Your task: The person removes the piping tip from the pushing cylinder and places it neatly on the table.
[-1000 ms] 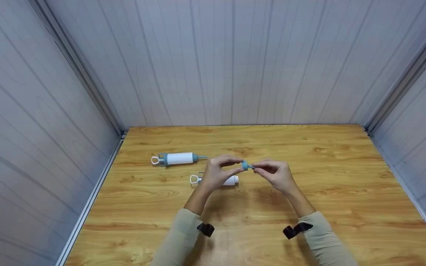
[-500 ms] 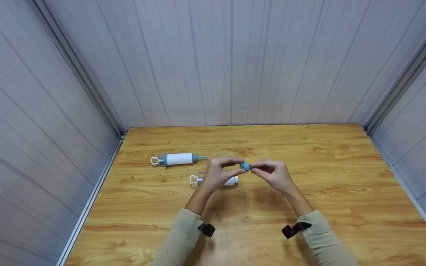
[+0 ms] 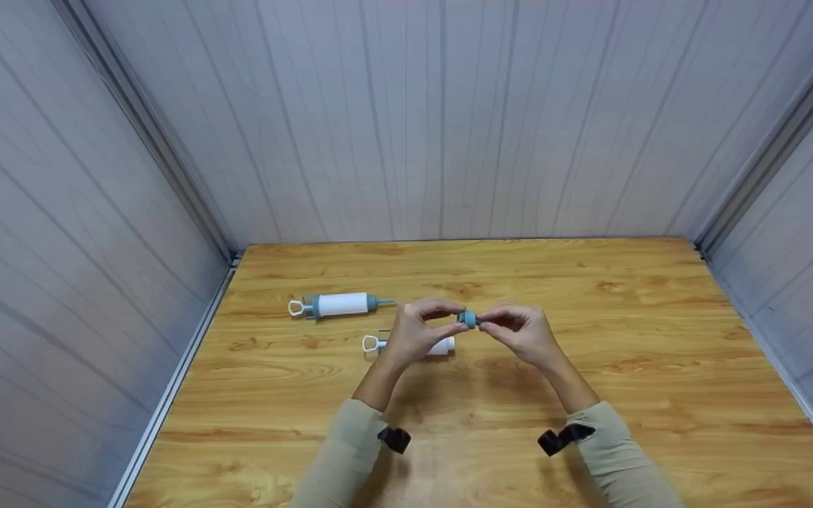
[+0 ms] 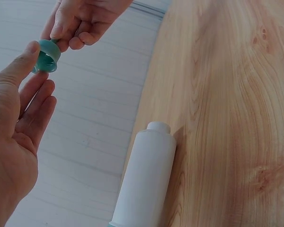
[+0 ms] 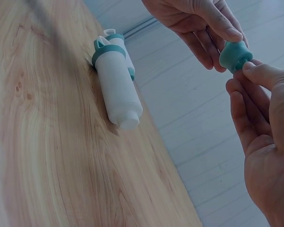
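Observation:
Held in the air between both hands is a small teal nozzle cap (image 3: pixel 467 319). My left hand (image 3: pixel 417 330) pinches its wide, hollow end between thumb and fingertips. From the other side my right hand (image 3: pixel 523 333) pinches the narrow end, whose tip the fingers mostly hide. In the left wrist view the open mouth of the cap (image 4: pixel 48 56) shows. Partly behind my left hand, a white syringe barrel (image 3: pixel 442 346) lies on the table with its bare neck to the right; its white ring handle (image 3: pixel 372 343) sticks out at the left.
Farther back on the left lies a second white syringe (image 3: pixel 343 304) with teal ends, a thin teal nozzle and a white ring handle. The wooden table (image 3: pixel 625 339) is bounded by pale panels (image 3: pixel 442 141) at the back and sides.
The right fingers have moved slightly left along the cap and now cover most of its thin tip. The cap has turned a little in the grip; both syringes lie where they were.

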`<state>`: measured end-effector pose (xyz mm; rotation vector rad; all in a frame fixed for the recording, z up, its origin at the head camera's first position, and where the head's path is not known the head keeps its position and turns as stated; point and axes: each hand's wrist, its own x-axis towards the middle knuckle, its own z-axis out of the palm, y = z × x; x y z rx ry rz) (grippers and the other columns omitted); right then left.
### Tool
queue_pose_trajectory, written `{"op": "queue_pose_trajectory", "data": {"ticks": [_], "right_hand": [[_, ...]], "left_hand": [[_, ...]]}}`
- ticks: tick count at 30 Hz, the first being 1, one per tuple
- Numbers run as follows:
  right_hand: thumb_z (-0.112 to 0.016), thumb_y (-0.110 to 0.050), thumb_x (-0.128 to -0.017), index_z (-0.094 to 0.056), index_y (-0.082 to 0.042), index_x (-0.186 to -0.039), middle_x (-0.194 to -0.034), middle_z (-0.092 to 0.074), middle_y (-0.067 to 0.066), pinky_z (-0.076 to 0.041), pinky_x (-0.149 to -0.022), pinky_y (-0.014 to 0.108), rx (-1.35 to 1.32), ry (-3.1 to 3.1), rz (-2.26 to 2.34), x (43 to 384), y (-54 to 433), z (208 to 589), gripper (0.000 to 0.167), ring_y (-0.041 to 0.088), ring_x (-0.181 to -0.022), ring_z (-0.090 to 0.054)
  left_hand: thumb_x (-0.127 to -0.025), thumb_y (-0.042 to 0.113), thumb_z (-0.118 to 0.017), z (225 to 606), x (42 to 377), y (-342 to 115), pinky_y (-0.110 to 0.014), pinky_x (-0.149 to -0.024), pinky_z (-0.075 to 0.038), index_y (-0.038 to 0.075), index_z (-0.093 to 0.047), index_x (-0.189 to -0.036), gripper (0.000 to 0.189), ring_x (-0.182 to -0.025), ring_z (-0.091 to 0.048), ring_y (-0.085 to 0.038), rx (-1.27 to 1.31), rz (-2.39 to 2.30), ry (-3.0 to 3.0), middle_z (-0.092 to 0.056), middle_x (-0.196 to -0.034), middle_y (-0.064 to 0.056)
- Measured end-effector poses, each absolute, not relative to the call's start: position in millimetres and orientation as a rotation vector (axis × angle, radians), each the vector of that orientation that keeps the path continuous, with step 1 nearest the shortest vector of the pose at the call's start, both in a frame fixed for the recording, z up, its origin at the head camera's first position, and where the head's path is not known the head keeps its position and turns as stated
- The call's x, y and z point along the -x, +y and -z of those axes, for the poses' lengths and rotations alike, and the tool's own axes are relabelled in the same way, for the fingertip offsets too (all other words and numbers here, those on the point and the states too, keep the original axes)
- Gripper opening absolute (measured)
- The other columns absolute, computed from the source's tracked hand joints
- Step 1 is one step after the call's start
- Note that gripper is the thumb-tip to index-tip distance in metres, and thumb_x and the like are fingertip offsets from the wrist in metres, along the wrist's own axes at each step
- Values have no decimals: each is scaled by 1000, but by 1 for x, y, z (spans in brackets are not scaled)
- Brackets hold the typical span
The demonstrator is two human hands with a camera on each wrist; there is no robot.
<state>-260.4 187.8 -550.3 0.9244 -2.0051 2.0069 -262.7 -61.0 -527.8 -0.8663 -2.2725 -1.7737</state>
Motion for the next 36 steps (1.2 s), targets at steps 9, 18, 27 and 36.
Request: {"op": "queue_pose_trajectory", "data": {"ticks": [9, 18, 27, 36], "right_hand": [[-76, 18, -95, -72, 20, -125, -115, -83, -9, -65, -88, 17, -870, -2052, -1961, 259, 189, 548, 30, 1, -100, -78], [-76, 21, -93, -65, 21, -133, -121, -80, -9, -66, -87, 18, -920, -2002, -1999, 261, 184, 548, 42, 3, -98, -78], [-75, 23, -92, -66, 23, -128, -117, -81, -13, -66, -88, 18, -931, -1983, -2002, 260, 181, 548, 37, 2, -99, -78], [-77, 20, -94, -69, 22, -124, -114, -81, -11, -66, -90, 19, -946, -1976, -1991, 261, 181, 550, 31, 5, -101, -79]], "left_hand": [[-96, 6, -89, 523, 264, -62, -45, -109, -66, 0, -85, -119, 24, -117, -82, -40, 817, 1811, -2252, -85, -121, -21], [-96, 8, -89, 521, 263, -57, -41, -109, -66, 2, -86, -117, 22, -117, -82, -35, 824, 1799, -2258, -85, -120, -18], [-96, 9, -89, 522, 264, -56, -39, -109, -66, 4, -86, -119, 23, -117, -82, -32, 836, 1793, -2264, -85, -120, -17], [-95, 8, -89, 523, 263, -55, -36, -107, -66, 4, -86, -119, 25, -116, -82, -32, 851, 1778, -2259, -86, -120, -17]]}}
